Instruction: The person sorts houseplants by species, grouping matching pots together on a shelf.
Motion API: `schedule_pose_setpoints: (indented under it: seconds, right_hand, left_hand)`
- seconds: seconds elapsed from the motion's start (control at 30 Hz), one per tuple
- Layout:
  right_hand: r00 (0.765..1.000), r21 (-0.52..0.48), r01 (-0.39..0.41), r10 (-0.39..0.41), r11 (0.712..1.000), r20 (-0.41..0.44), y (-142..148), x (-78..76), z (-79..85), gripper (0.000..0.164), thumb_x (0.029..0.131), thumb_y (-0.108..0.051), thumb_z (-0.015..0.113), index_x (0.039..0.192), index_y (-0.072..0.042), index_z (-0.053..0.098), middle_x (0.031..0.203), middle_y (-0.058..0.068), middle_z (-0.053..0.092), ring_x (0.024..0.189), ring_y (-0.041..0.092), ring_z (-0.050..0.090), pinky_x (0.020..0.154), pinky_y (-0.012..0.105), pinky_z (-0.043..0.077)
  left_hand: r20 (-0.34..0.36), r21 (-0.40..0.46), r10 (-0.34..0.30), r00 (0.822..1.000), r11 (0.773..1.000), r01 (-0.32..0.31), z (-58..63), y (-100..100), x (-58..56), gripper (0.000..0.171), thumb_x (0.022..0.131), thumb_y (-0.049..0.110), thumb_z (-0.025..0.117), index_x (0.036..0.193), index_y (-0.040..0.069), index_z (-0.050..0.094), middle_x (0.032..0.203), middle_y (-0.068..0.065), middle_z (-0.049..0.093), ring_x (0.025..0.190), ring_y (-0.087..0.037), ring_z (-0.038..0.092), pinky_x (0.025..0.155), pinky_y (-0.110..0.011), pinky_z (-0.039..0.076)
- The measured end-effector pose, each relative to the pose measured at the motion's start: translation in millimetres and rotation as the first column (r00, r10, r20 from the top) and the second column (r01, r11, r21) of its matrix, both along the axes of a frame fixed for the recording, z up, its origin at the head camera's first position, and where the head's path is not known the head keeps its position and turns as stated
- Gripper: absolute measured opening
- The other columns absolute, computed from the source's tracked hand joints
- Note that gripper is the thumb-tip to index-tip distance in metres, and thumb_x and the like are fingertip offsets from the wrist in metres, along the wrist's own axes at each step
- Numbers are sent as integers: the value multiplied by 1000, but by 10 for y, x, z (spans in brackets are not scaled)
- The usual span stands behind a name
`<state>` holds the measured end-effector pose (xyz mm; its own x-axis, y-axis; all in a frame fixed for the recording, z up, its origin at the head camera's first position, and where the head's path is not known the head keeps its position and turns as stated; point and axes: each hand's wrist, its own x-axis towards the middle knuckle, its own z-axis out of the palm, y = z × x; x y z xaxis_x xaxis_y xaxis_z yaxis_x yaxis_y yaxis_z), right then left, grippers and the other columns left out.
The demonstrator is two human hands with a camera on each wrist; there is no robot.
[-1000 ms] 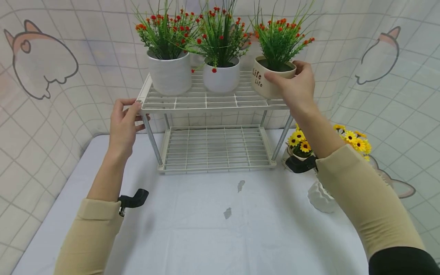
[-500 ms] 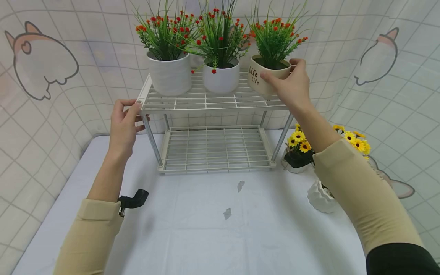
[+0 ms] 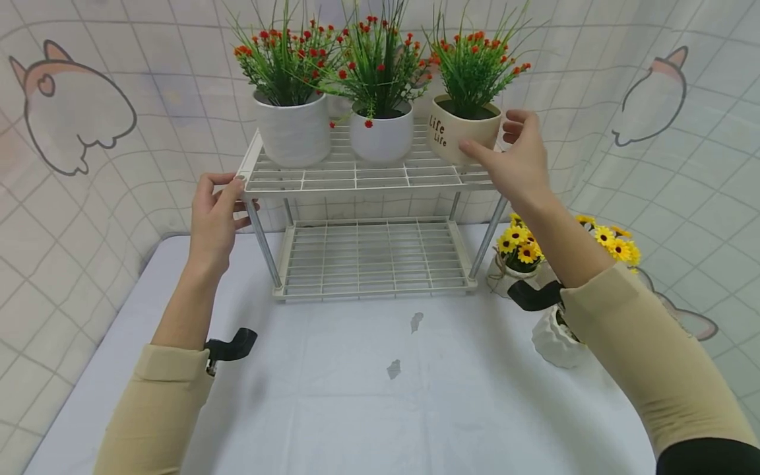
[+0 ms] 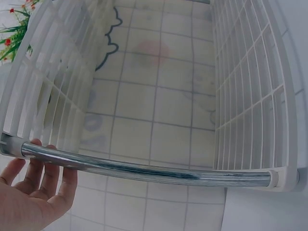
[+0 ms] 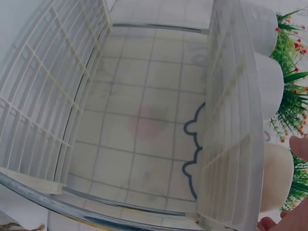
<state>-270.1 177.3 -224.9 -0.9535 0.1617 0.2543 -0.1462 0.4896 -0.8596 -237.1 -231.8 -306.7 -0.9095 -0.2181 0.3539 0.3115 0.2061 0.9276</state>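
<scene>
A cream flowerpot [image 3: 466, 135] lettered "Life", with red flowers and long grass, stands upright on the top shelf of a white two-tier rack [image 3: 368, 181]. My right hand [image 3: 522, 161] is beside it, fingers spread; the thumb is at the pot's front and the other fingers stand off its right side. In the right wrist view, only the thumb [image 5: 299, 147] and some fingertips show near that pot. My left hand [image 3: 212, 221] holds the rack's front left corner, fingers around the metal post [image 4: 144, 172] in the left wrist view.
Two white pots [image 3: 293, 132] of red flowers share the top shelf. The lower shelf [image 3: 374, 257] is bare wire. Right of the rack, yellow flowers [image 3: 519, 247] in a pot and a white ribbed pot [image 3: 558, 340] sit partly behind my right forearm. A patterned tile curtain [image 3: 178, 99] hangs behind.
The cream pot has shifted slightly left on the shelf. My right hand has let go of it and drawn a little to the right. The left hand stays on the rack.
</scene>
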Motion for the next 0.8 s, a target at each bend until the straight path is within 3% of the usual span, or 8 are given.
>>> schedule_pose_setpoints:
  seconds: [0.27, 0.5, 0.8]
  right_hand:
    - [998, -54, 15, -18, 998, -61, 82, 259, -42, 81, 92, -43, 77, 154, -18, 31, 154, 4, 36, 139, 17, 35, 107, 34, 40]
    - [988, -89, 32, -45, 996, -150, 180, 521, -170, 67, 95, -32, 75, 149, -17, 38, 149, 1, 40, 135, 15, 38, 106, 30, 39]
    - [988, -74, -5, -7, 997, -157, 300, 869, -303, 60, 96, -30, 74, 146, -18, 43, 145, 1, 45, 130, 16, 43, 106, 33, 40]
  left_hand:
    - [1, -9, 2, 1000, 1000, -2, -1, -2, -3, 29, 109, 32, 46, 132, 16, 51, 124, -13, 62, 97, -18, 63, 84, -35, 51]
    - [0, 14, -8, 1000, 1000, 8, -2, -3, -8, 26, 109, 31, 47, 130, 16, 51, 119, -8, 63, 97, -19, 63, 83, -34, 51]
    - [5, 9, -3, 1000, 1000, 3, 4, 0, -5, 26, 109, 31, 47, 130, 16, 51, 122, -11, 62, 97, -18, 63, 83, -33, 51]
